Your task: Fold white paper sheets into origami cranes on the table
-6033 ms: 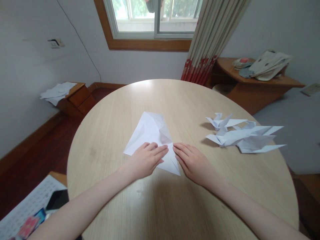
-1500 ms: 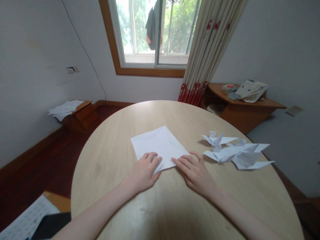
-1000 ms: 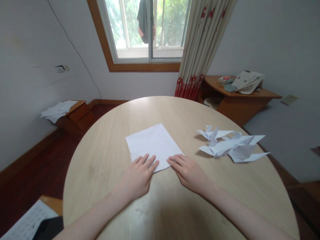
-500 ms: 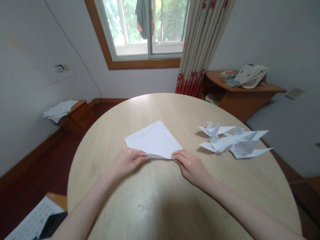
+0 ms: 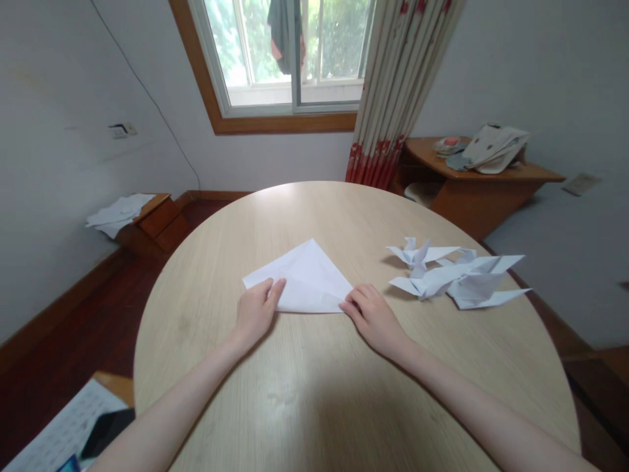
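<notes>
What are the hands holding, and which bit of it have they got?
A folded white paper: the left hand has its near left edge, thumb on top, and the right hand pinches its near right corner.

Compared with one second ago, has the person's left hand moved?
Yes: judged against the round table, the left hand has shifted left and slightly farther from the person.

Round surface [image 5: 211, 242], pale wood grain, shiny at far edge, darker toward near edge. White paper sheet [image 5: 309, 278] lies about mid-surface, folded, straight side facing near edge. Folded paper figures [image 5: 455, 276] clustered near right edge.
</notes>
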The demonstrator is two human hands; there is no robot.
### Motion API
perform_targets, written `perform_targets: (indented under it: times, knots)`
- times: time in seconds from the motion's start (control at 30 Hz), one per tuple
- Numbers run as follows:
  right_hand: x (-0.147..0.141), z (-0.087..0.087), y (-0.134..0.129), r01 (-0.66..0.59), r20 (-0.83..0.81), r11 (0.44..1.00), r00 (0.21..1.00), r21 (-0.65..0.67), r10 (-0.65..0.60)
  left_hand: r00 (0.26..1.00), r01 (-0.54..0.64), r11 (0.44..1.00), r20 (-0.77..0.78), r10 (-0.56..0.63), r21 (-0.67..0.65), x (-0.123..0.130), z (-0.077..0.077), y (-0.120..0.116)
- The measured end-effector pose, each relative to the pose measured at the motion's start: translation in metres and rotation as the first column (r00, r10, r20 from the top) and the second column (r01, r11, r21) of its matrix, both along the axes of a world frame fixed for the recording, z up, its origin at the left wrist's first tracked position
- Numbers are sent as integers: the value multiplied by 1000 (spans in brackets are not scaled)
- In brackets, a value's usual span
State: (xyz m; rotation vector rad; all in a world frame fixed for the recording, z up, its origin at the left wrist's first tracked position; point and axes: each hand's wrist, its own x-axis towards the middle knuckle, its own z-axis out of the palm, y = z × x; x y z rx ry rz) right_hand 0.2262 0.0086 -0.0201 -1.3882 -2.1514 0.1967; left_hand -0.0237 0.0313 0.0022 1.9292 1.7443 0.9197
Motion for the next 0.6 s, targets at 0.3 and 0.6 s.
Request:
perform_targets:
  times: [0.3,0.6]
  knots:
    - [0,0,-2,47,102,999,994,-20,-44,995,-15,999,99,19,-37,-1,0,2]
    - [6,2,-2,89,74,992,994,-88,-83,996,-65,993,-72,58,-102,-6,0,7]
